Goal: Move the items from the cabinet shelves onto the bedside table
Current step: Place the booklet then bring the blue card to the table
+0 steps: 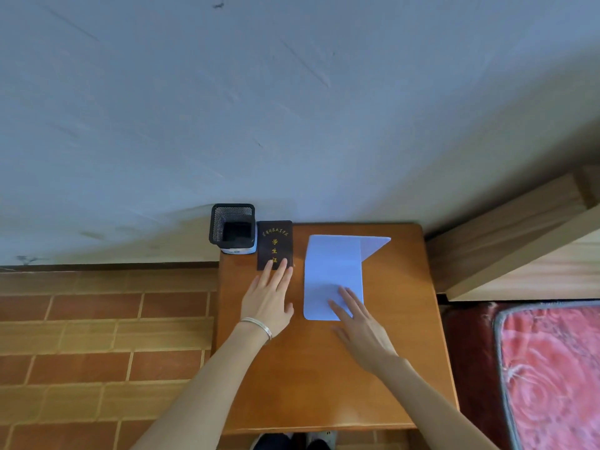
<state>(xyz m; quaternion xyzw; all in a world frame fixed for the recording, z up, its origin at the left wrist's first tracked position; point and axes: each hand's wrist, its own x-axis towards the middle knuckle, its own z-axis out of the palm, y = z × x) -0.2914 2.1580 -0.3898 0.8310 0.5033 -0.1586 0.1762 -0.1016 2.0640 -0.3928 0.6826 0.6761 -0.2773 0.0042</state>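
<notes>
Two flat-fingered grips: left grip (268, 300) touches booklet (274, 241), right grip (360, 326) bookend (331, 267); shoving booklet could tip pen holder (232, 228) off table (324, 384).

Black mesh holder (232, 227), dark booklet (274, 243), white bookend (334, 274).

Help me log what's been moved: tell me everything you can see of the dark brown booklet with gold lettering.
The dark brown rectangular booklet lies flat and closed, cover up, near the back left of the orange wooden bedside table. Gold characters run down its leathery-looking cover. It sits beside the black mesh pen holder; whether they touch is unclear. The left hand rests straight fingertips on its near edge.
</notes>
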